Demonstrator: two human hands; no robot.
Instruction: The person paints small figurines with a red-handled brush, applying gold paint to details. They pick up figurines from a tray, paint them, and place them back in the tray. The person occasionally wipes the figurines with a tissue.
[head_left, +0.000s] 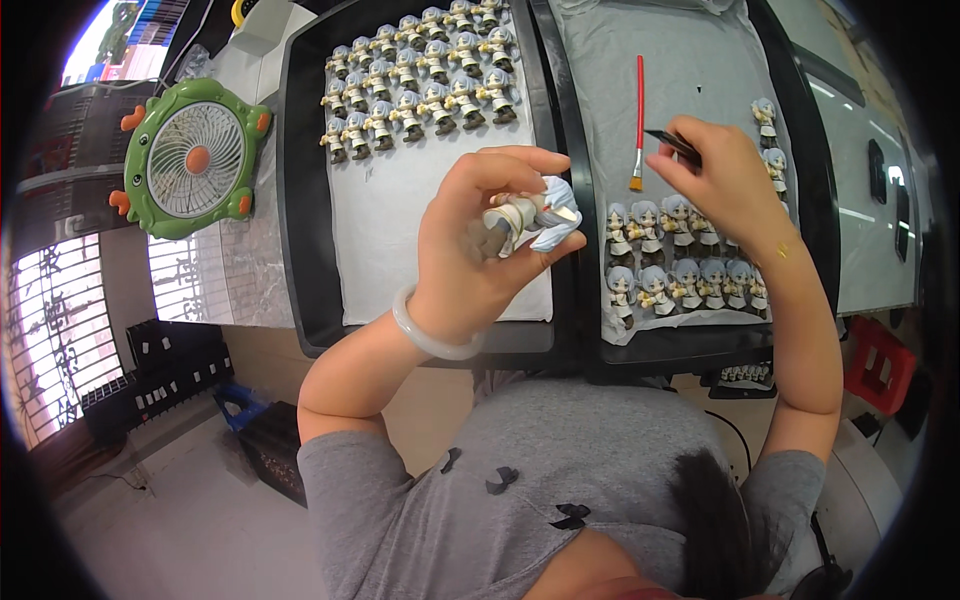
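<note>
Figurine: small doll (530,222) with pale blue hair and cream clothes, lying sideways above the left tray (300,200).
Left hand (480,245): fingers closed round the doll.
Right hand (725,180): pinching a thin dark tool (672,142) over the right tray (815,200).
Table: two black trays lined with grey cloth, rows of matching dolls (420,75), a red-handled brush (638,120).
Room: green fan (193,158) at left.

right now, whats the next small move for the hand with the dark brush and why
Probably bring the right hand and its dark brush left to the figurine that the left hand holds up over the tray. The brush tip points that way but is clearly apart from it.
</note>
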